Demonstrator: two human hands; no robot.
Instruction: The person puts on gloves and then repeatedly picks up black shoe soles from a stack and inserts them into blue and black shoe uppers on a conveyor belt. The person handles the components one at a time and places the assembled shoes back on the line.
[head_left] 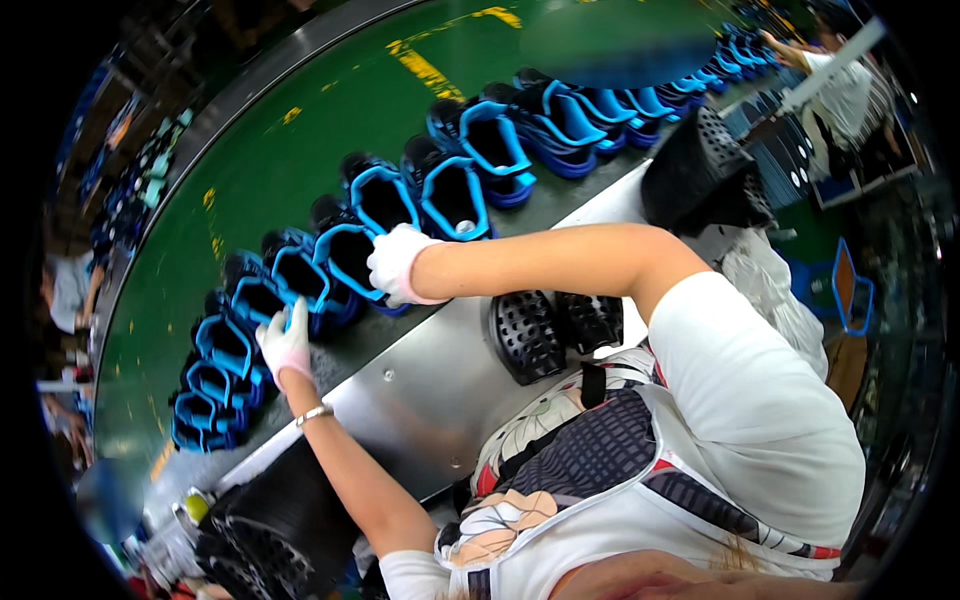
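Note:
A long row of black shoes with bright blue collars and blue soles stands side by side along the green conveyor belt (330, 100). My left hand (285, 342), in a white glove, pinches the blue collar edge of one shoe (258, 300) in the nearer left part of the row. My right hand (399, 266), gloved the same way, has its fingers curled at the collar of another shoe (348, 256) a little farther right. The fingertips of that hand are partly hidden. A small pale round thing lies inside the neighbouring shoe (455, 198).
A metal ledge (400, 400) runs between me and the belt. Black studded objects (530, 335) rest against it, with more black ones (265, 535) at lower left and a black bin-like piece (700, 175) at right. Another person (850, 100) works at far right.

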